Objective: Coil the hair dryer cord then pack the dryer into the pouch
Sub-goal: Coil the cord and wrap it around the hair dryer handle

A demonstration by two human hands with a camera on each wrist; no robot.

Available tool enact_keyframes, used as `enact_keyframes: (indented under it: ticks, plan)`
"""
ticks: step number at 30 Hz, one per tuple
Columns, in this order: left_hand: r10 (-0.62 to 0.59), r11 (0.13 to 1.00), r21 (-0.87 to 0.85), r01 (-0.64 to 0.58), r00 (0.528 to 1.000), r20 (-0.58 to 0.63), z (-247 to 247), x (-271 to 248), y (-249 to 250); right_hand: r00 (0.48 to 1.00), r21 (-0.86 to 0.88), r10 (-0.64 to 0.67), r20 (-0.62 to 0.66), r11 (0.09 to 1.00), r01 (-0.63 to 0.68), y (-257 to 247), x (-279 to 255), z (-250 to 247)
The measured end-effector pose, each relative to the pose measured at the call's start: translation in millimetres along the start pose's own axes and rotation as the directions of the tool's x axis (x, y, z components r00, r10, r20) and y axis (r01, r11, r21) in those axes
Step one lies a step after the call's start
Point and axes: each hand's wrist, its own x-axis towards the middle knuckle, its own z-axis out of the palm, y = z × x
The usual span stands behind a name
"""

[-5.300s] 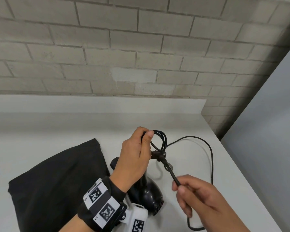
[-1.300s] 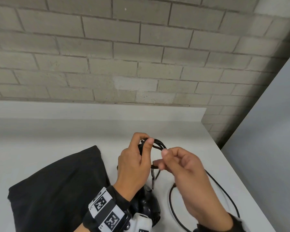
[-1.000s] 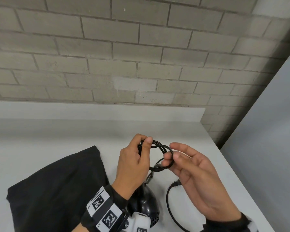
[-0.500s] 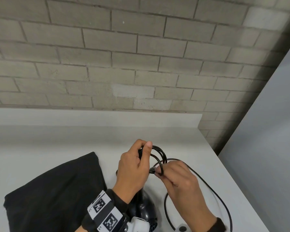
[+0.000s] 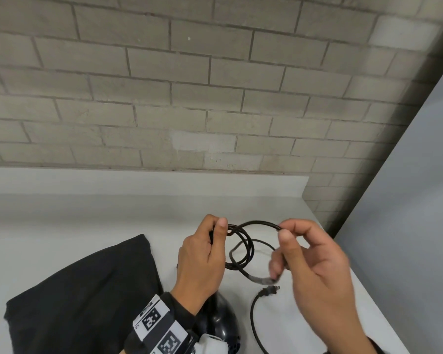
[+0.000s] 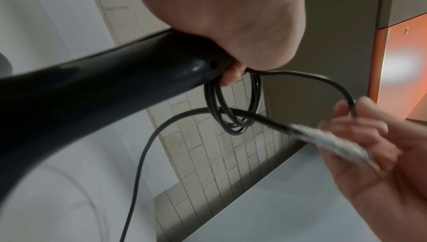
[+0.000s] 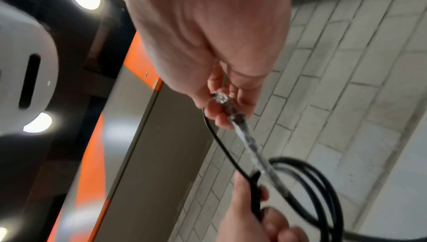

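Left hand (image 5: 202, 261) pinching round loops of smooth black cord (image 5: 241, 251); right hand (image 5: 315, 267) gripping a fresh loop; glossy dryer (image 5: 219, 325), soft black pouch (image 5: 87, 297) on tabletop (image 5: 62, 226).

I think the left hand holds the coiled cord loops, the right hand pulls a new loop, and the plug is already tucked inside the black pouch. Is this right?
Not quite. The plug lies bare on the white table, right of the pouch, as the head view shows. The left hand does hold the coiled cord, and the right hand pulls a loop.
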Motion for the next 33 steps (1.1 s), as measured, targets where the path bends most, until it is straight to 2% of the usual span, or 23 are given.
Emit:
enact_keyframes:
  ticks: [4,8,10,13,14,15,16,18,19,20,21,22,23,24,25,27,28,30,33]
  plan:
    - [-0.012,1.0,-0.021,0.012,1.0,0.005,-1,-1,-3,0.97,-0.124,0.244,0.015,0.963,-0.24,8,3,-52]
    - [0.023,0.999,0.025,-0.023,0.999,0.03,0,0,-2,0.869,-0.342,0.48,0.124,0.843,-0.416,20,6,-95]
    - [0.032,0.999,0.037,-0.033,0.999,0.035,1,1,-1,0.833,-0.327,0.532,0.151,0.822,-0.466,26,4,-98]
    - [0.04,0.998,0.045,-0.041,0.999,0.037,2,2,-2,0.738,-0.243,0.635,0.227,0.771,-0.589,39,-2,-84]
    - [0.038,0.998,0.048,-0.04,0.999,0.037,2,2,-1,0.727,-0.227,0.644,0.236,0.764,-0.603,47,-5,-76]
    - [0.035,0.998,0.053,-0.037,0.999,0.035,2,2,-1,0.75,-0.211,0.624,0.219,0.781,-0.588,56,-8,-68]
    - [0.033,0.997,0.062,-0.035,0.999,0.031,2,2,-1,0.809,-0.213,0.563,0.166,0.822,-0.528,65,-12,-60]
    - [0.03,0.997,0.076,-0.032,0.999,0.026,2,1,-1,0.936,-0.304,0.35,-0.043,0.888,-0.346,78,-22,-43]
    - [0.03,0.996,0.081,-0.032,0.999,0.027,2,1,-1,0.966,-0.359,0.203,-0.158,0.9,-0.248,78,-26,-33]
    - [0.028,0.996,0.085,-0.031,0.999,0.029,3,2,-1,0.97,-0.413,0.027,-0.24,0.902,-0.127,76,-29,-24]
    - [0.025,0.996,0.086,-0.028,0.999,0.032,3,2,-1,0.957,-0.451,-0.138,-0.254,0.892,0.009,71,-33,-14]
    - [0.023,0.996,0.085,-0.026,0.999,0.034,3,2,0,0.95,-0.475,-0.228,-0.215,0.874,0.102,69,-36,-6]
    - [0.023,0.996,0.081,-0.026,0.999,0.035,3,2,0,0.957,-0.463,-0.243,-0.16,0.874,0.145,67,-39,4]
    - [0.026,0.997,0.076,-0.029,0.999,0.037,3,2,1,0.98,-0.427,-0.166,-0.106,0.898,0.106,69,-39,12]
    - [0.03,0.997,0.071,-0.033,0.999,0.04,3,2,1,0.999,-0.388,-0.024,-0.042,0.922,0.006,73,-38,20]
    - [0.032,0.997,0.063,-0.035,0.998,0.047,3,2,1,0.973,-0.373,0.221,0.074,0.911,-0.178,82,-31,31]
    - [0.028,0.998,0.06,-0.031,0.999,0.047,2,2,1,0.956,-0.359,0.273,0.106,0.907,-0.219,87,-28,33]
    - [0.02,0.998,0.058,-0.022,0.999,0.043,1,1,0,0.946,-0.301,0.293,0.136,0.922,-0.242,93,-22,36]
    - [0.028,0.998,0.061,-0.029,0.999,0.03,-1,1,0,0.938,-0.25,0.267,0.222,0.945,-0.21,95,-23,24]
